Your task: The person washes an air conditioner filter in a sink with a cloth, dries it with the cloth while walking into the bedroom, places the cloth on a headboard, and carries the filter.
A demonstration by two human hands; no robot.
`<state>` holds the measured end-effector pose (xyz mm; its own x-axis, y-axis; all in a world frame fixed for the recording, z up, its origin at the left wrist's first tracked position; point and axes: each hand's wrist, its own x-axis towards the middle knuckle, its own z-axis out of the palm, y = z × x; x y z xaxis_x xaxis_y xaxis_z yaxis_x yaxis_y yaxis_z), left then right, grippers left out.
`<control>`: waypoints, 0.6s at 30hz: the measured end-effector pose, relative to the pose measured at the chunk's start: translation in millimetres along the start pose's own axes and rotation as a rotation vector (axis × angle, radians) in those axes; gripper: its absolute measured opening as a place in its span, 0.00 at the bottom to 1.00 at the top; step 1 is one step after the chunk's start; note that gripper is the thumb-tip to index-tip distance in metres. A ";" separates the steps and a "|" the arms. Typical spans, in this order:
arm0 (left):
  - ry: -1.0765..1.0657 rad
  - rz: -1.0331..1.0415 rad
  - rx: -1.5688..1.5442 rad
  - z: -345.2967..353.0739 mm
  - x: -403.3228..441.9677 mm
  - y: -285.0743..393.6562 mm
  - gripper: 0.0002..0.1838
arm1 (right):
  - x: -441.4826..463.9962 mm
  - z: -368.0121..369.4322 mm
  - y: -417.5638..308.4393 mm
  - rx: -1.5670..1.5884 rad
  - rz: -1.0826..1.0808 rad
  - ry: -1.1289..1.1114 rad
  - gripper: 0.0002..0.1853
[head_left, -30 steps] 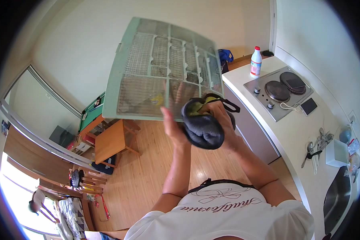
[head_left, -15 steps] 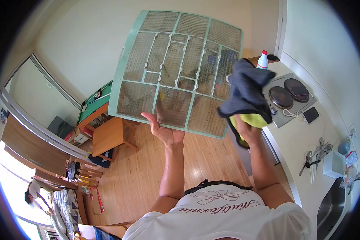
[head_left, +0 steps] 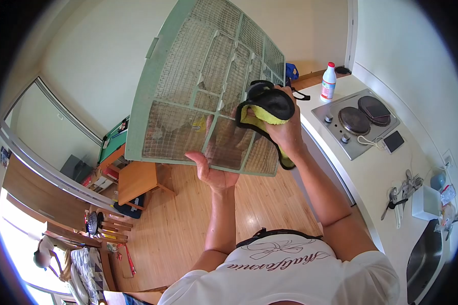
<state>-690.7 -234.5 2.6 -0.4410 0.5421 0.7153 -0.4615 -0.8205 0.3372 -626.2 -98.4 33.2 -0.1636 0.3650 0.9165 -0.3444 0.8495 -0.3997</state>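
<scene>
Your left hand (head_left: 218,178) is partly closed on the lower edge of the green-framed mesh panel (head_left: 183,76), thumb in front and fingers showing behind the mesh. The panel rises above that grip, tilted. Your right hand (head_left: 286,136) is closed around a bunched dark cloth (head_left: 280,103) with a yellow-green lining. The cloth has just come in from beside the panel to in front of its lower right part; whether it touches the mesh, you cannot tell. The left hand thus appears to carry the panel alone. Right of your grips, a bottle (head_left: 328,84) stands beside a hotplate (head_left: 353,121) on the counter (head_left: 364,173).
</scene>
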 end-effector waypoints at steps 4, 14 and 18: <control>-0.009 0.010 -0.035 2.6 -1.1 0.8 0.43 | 0.5 0.6 -6.8 -0.155 -0.072 -0.002 0.19; -0.002 0.018 -0.334 -9.2 -5.4 -1.6 0.49 | 7.2 -11.9 -18.3 -0.376 -0.223 -0.171 0.23; 0.000 0.000 -0.048 0.0 0.1 8.2 0.43 | 7.0 -8.9 -16.8 -0.068 -0.128 -0.225 0.19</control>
<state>-694.5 -241.1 5.4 -0.4406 0.5422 0.7154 -0.4980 -0.8107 0.3077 -613.3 -106.7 46.4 -0.3263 0.1656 0.9307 -0.3139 0.9097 -0.2719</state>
